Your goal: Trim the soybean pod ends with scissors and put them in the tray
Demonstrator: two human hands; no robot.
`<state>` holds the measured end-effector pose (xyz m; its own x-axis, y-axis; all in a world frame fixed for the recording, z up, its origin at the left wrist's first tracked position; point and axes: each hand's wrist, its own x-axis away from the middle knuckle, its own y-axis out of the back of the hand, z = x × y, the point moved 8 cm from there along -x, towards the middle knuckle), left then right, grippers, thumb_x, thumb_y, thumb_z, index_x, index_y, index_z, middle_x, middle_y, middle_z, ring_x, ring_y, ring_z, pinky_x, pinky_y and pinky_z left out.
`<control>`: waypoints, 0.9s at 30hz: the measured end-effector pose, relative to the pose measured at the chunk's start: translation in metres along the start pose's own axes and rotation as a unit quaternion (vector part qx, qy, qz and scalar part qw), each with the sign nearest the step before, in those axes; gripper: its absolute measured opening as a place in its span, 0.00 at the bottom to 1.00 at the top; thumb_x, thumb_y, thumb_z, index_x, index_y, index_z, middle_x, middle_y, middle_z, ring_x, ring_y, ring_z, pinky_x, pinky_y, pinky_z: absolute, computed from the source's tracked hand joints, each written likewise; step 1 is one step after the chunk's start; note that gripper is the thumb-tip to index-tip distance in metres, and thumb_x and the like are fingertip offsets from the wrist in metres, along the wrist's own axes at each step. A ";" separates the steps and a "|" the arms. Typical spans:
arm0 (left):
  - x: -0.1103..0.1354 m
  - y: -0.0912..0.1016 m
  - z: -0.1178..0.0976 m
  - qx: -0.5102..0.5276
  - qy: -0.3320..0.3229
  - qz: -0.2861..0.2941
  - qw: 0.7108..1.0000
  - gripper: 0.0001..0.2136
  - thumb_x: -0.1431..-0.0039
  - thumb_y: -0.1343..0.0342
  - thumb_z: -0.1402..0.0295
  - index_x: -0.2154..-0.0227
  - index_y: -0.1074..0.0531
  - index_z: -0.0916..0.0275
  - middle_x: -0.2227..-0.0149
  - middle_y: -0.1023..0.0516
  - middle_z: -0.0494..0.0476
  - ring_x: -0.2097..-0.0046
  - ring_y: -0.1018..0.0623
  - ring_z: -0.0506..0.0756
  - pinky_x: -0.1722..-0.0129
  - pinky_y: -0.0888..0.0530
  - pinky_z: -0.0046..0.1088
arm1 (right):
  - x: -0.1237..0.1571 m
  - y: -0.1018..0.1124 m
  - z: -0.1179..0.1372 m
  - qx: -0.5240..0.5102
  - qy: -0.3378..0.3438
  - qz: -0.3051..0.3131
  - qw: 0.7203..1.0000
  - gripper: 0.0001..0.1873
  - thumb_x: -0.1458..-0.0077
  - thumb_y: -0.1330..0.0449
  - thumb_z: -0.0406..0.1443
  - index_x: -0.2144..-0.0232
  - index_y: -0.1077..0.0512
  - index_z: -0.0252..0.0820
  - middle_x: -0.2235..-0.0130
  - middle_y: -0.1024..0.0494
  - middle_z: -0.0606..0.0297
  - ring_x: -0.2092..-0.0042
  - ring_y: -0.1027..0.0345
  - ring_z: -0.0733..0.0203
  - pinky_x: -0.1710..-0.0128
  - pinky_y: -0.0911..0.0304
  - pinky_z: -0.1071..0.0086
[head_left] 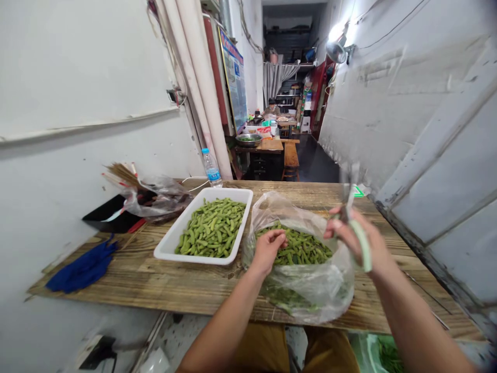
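My right hand grips a pair of scissors by its pale green handle. The blades point up and are smeared by motion. Above the right part of a clear plastic bag, this hand is raised off the table. Green edamame pods fill the bag, whose mouth is spread wide. Over the pods on the bag's left side is my left hand, its fingers curled and pinched together; whatever lies between them is too small to make out. Left of the bag stands a white tray heaped with edamame pods.
A water bottle stands behind the tray. To the left lie a blue glove, a black dustpan-like tray and a plastic bag with sticks. Thin metal rods rest at the right edge. Farther back, a person sits near another table.
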<state>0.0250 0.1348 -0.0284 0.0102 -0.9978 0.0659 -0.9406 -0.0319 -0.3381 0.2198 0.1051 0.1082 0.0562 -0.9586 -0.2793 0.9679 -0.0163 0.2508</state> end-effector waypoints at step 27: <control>0.014 0.011 0.008 -0.087 0.037 0.013 0.995 0.13 0.58 0.36 0.65 0.70 0.28 0.66 0.77 0.28 0.49 0.77 0.30 0.46 0.73 0.33 0.22 | 0.051 -0.071 -0.093 0.277 -0.019 0.183 0.943 0.19 0.46 0.48 0.51 0.65 0.27 0.44 0.73 0.24 0.65 0.72 0.32 0.57 0.73 0.41 0.69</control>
<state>0.0179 0.1205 -0.0383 -0.0349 -0.9908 0.1307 -0.9848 0.0119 -0.1732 0.1763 0.0834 -0.0099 0.3434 -0.9379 -0.0488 0.6078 0.1823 0.7729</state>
